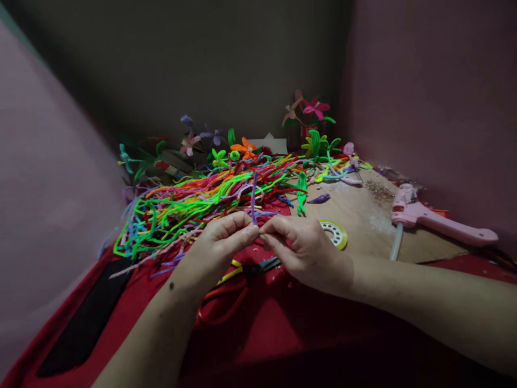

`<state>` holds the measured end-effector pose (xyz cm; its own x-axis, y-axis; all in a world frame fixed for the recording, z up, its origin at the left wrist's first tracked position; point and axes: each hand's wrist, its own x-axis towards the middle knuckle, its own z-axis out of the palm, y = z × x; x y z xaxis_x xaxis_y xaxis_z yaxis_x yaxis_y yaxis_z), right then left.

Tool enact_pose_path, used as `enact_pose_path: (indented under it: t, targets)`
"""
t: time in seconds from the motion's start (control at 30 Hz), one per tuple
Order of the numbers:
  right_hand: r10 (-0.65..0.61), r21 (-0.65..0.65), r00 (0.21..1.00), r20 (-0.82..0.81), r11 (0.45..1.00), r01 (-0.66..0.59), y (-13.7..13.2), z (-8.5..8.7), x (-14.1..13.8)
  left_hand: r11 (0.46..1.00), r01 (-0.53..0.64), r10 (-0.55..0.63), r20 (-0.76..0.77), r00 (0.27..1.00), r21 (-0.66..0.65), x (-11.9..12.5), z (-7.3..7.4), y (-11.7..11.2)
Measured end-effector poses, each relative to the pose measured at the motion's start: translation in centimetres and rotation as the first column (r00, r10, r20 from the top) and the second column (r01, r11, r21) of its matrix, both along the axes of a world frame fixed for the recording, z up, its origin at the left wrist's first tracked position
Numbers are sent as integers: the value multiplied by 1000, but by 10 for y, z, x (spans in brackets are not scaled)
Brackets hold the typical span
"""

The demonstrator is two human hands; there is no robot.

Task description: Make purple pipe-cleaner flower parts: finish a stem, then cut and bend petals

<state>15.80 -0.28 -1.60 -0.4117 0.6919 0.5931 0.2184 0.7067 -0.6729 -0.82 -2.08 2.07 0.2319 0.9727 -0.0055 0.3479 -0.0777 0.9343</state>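
Observation:
A purple pipe cleaner (254, 200) stands upright between my hands. My left hand (226, 240) pinches its lower end between thumb and index finger. Fingertips of my right hand (301, 248) are pressed together at that same end, touching my left thumb; the bit between them is hidden. Beneath my hands lie scissors (222, 307) with red handles, partly covered. Just beyond is a heap of many-coloured pipe cleaners (181, 202). To the right of it lie a green pipe-cleaner leaf (301, 193) and a small purple bundled piece (319, 199).
A roll of tape (342, 237) and a pink glue gun (444, 221) lie on a tan board (363, 207) at right. Finished pipe-cleaner flowers (244, 148) stand along the back. A black flat strip (86, 323) rests on the red cloth (258, 345) at left.

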Motion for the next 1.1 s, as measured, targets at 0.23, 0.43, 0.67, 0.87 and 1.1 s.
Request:
enact_pose_path:
  t: [0.23,0.43,0.67,0.87,1.1]
  targets:
    - [77,-710,950,-303,647,-279,11,14,-5,929,-86,193,-274,942,359,0,1,5]
    - [70,-669,951,-301,695,-263,13,10,-3,784,43,297,-434,851,619,0,-7,5]
    - [-75,140,997,-27,987,78,8,7,1,897,66,155,-453,878,437,1,-1,1]
    - [-209,458,968,136,880,126,11,9,3,936,88,65,-410,910,342,1,4,-3]
    - [93,-380,996,-13,921,-91,12,16,3,965,-46,121,-281,952,260,1,8,-2]
